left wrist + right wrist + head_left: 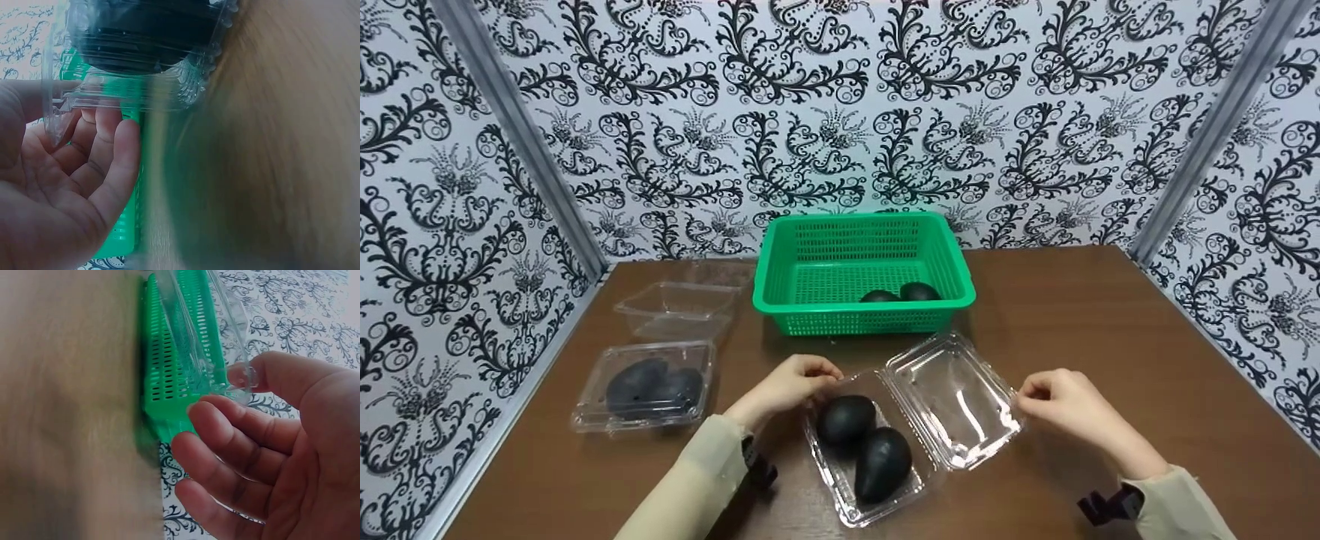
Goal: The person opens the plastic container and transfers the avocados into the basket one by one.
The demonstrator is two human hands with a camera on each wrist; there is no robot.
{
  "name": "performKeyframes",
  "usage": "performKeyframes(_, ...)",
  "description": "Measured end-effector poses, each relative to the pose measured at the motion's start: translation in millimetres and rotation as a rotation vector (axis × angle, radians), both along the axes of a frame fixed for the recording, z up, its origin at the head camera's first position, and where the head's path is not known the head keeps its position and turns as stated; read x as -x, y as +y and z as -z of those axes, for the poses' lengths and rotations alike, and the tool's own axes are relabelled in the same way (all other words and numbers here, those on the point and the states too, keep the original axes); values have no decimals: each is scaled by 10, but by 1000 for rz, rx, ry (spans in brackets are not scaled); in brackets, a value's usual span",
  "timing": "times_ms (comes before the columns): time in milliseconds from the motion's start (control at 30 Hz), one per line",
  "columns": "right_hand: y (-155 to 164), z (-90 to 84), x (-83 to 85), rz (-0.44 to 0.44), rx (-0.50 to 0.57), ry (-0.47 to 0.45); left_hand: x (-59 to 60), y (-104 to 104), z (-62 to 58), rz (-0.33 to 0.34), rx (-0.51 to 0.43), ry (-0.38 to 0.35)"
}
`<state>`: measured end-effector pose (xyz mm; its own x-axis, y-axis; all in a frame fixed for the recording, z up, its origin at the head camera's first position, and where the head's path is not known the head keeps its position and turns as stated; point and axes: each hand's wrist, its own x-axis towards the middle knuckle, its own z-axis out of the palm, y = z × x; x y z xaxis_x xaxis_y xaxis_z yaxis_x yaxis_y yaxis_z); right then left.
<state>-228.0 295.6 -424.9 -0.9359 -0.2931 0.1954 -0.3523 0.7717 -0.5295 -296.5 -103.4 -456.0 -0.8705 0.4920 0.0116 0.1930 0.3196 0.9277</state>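
Note:
A clear plastic clamshell container [830, 484] lies with its lid [952, 397] folded out to the right. Two black avocados [883, 465] sit in its base. My left hand [795, 386] pinches the base's rim at the upper left corner, thumb and fingers on either side of the plastic in the left wrist view. At the lid's outer right edge, my right hand [1061, 405] pinches the plastic between thumb and forefinger. Its other fingers curl loosely below, as the right wrist view shows.
Behind the hands stands a green basket [862, 307] with two black avocados [919, 291] visible inside. A closed clamshell [592, 409] holding dark avocados [649, 386] lies at left. Beyond it is an open clear container [679, 304]. Patterned walls [840, 135] enclose the brown table [1057, 315].

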Motion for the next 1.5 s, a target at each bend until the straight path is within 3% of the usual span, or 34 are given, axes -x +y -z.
performKeyframes(200,52,68,17,-39,-34,-39,-87,-118,-63,-49,-34,0)
performKeyframes(433,110,106,27,-62,-65,-72,-270,-328,-41,-174,-36,43)
performKeyframes(567,133,129,34,-76,-77,-76,-405,-404,-7,-215,-64,-17)
performKeyframes(767,125,180,37,-87,-106,-132,-598,-406,79,-122,-124,-188)
performKeyframes(900,95,207,45,-79,-140,-139,-686,-351,116,-49,-128,-247)
performKeyframes(1200,24,250,45,-42,-175,-158,-755,-279,151,-20,-130,-200)
performKeyframes(1500,-81,322,110,-43,-217,-153,-628,-326,138,-37,-180,-226)
